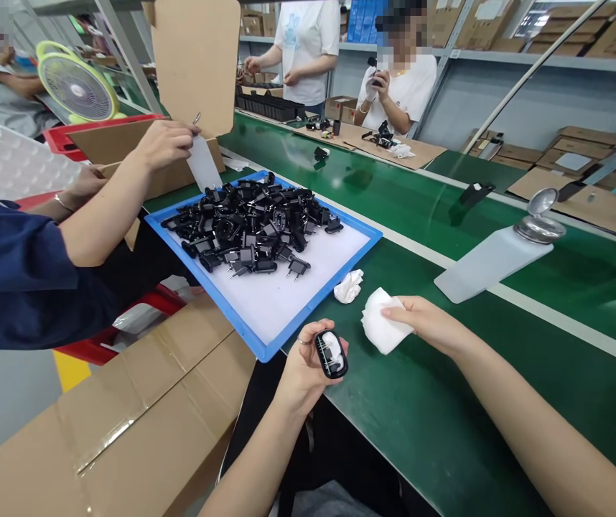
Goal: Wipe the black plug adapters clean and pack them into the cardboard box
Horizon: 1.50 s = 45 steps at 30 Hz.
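Note:
My left hand is closed around a small black power adapter, whose glossy rounded face is turned up and shows bright reflections. To its right, my right hand pinches a folded white tissue just over the green bench. The tissue and the adapter are apart. Between them and the tray lies a crumpled white tissue. A blue-rimmed tray with a white base stands ahead of my left hand, and a heap of black plug adapters with metal prongs fills its far part.
A translucent dispenser bottle with a metal cap stands on the right. Green conveyor belt runs behind. At left, a co-worker's arm reaches over an open carton. A taped cardboard box sits below left. Two people stand across the belt.

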Available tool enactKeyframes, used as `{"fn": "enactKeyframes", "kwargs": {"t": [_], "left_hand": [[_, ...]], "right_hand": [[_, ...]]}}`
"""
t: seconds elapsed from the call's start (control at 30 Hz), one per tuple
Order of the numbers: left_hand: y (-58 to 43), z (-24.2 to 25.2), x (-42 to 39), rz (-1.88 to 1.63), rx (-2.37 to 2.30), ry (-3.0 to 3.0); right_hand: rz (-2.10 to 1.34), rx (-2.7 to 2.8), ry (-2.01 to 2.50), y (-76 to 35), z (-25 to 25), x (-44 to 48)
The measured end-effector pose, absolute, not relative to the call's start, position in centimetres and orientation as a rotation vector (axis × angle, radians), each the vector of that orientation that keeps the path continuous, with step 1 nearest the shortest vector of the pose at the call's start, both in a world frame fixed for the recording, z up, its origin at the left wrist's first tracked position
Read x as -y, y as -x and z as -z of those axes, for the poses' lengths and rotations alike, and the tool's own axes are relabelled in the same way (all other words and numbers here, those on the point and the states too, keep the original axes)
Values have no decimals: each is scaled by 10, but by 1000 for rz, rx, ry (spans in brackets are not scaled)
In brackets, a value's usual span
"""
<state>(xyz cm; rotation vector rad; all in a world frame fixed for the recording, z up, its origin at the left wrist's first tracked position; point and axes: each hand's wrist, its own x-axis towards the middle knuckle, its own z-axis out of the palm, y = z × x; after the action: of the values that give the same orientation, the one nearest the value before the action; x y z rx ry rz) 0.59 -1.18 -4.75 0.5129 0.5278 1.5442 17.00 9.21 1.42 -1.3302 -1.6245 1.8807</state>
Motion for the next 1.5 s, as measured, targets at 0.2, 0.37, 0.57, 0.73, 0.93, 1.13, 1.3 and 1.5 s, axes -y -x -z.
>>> {"fn": "enactKeyframes", "kwargs": {"t": [0.2, 0.37, 0.57, 0.73, 0.93, 1.13, 1.3, 1.5], "left_hand": [[-6, 45, 12, -1544, -519, -515], [-8, 43, 14, -1530, -596, -550], [-15, 43, 17, -1530, -1037, -805], [-16, 41, 15, -1515, -1258, -1007], [-10, 38, 10, -1553, -1208, -1030], [-9, 41, 7, -1443, -1256, -1084], [-7, 36, 5, -1271, -1366, -1191], [-4, 35, 4, -1249, -1390, -1252]], "right_hand": [[-1804, 1645, 1317, -169, -20, -88], [-1702, 2023, 1316, -166, -17, -87], [-856, 2662, 1382, -166, -24, -108], [-424, 2666, 1101, -107, -30, -121], [-515, 2837, 859, -41, -7, -138], [-776, 2595, 943, -39, 0, -156], [-1180, 2222, 972, -75, -13, -135], [-2117, 1317, 827, -121, -22, -86]]}}
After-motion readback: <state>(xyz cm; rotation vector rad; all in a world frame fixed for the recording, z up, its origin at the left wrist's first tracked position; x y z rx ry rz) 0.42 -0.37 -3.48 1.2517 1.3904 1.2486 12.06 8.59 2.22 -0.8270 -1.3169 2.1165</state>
